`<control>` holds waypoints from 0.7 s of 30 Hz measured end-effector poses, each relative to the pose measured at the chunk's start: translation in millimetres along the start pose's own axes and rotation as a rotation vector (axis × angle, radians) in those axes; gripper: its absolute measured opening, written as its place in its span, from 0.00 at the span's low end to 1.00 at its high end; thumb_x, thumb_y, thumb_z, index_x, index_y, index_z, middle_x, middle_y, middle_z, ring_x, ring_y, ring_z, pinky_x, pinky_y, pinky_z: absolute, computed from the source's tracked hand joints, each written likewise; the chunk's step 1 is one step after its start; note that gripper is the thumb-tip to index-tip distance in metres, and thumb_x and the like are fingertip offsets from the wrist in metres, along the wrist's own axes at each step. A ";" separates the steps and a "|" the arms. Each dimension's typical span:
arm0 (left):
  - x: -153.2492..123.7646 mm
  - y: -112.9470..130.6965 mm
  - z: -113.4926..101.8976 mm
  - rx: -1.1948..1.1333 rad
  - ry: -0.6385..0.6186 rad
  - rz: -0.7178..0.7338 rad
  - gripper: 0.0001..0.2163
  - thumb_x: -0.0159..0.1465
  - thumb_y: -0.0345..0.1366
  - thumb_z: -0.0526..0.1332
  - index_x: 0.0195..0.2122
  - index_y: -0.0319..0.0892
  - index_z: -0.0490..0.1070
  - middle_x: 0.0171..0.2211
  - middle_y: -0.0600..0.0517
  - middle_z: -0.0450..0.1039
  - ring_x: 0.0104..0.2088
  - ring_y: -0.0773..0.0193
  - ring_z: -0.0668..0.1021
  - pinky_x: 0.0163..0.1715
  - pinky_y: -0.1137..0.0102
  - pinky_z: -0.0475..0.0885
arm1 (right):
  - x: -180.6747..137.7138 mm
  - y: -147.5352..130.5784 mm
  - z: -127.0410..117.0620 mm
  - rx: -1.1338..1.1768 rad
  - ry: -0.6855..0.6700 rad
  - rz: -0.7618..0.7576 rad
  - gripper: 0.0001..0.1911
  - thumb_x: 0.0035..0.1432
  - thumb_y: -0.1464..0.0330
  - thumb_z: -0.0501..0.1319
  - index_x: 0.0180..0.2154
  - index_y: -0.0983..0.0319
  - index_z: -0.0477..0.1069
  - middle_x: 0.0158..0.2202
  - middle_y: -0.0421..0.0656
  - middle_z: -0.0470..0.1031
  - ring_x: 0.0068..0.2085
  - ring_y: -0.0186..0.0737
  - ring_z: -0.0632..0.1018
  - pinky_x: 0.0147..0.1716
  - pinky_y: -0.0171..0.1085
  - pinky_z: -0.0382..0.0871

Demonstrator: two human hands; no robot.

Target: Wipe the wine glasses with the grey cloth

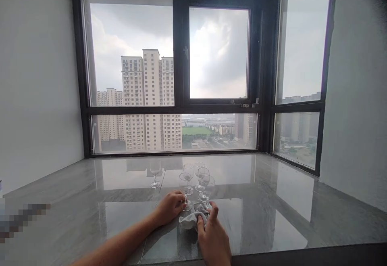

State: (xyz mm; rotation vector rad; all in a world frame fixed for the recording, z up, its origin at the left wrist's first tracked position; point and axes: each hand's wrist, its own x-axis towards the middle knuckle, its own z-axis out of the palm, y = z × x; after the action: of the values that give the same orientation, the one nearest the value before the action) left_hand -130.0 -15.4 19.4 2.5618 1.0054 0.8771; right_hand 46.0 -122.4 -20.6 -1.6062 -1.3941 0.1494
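Several clear stemmed wine glasses stand upright in a cluster on the glossy grey tiled ledge [127,225]. My left hand [169,208] has its fingers curled at the stem and foot of the front-left wine glass [185,179]. In my right hand [213,235] is a crumpled grey cloth [191,220], pinched under the thumb, with the index finger raised. Just beyond that hand is the front-right wine glass [208,185], its foot partly hidden by the cloth and fingers; whether they touch it I cannot tell. A separate wine glass [155,172] stands further left.
More wine glasses [199,171] stand close behind the front pair, overlapping in view. A dark-framed window [178,110] borders the ledge at the back, with walls on both sides. The ledge's front edge [302,250] lies near my right hand. A pixelated patch [18,221] covers the left.
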 end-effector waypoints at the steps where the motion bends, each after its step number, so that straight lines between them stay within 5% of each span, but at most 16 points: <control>1: 1.2 -1.1 0.8 0.004 0.001 0.000 0.05 0.62 0.32 0.61 0.34 0.43 0.77 0.37 0.50 0.77 0.39 0.61 0.76 0.42 0.70 0.68 | 0.3 0.3 0.1 0.001 -0.006 0.005 0.22 0.67 0.59 0.45 0.59 0.59 0.52 0.49 0.52 0.76 0.43 0.54 0.80 0.37 0.44 0.68; 21: 25.0 -6.7 9.7 0.116 0.034 -0.087 0.05 0.61 0.37 0.65 0.35 0.44 0.79 0.33 0.51 0.75 0.36 0.62 0.75 0.38 0.71 0.66 | 0.5 -3.6 -2.7 -0.023 -0.004 0.019 0.24 0.66 0.57 0.45 0.60 0.58 0.52 0.49 0.52 0.77 0.45 0.54 0.79 0.38 0.46 0.70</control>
State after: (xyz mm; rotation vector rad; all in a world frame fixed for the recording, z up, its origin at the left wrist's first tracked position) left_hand -113.1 6.5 20.0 2.5823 1.2014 0.8663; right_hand 45.3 -124.0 -16.4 -1.6395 -1.3892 0.1482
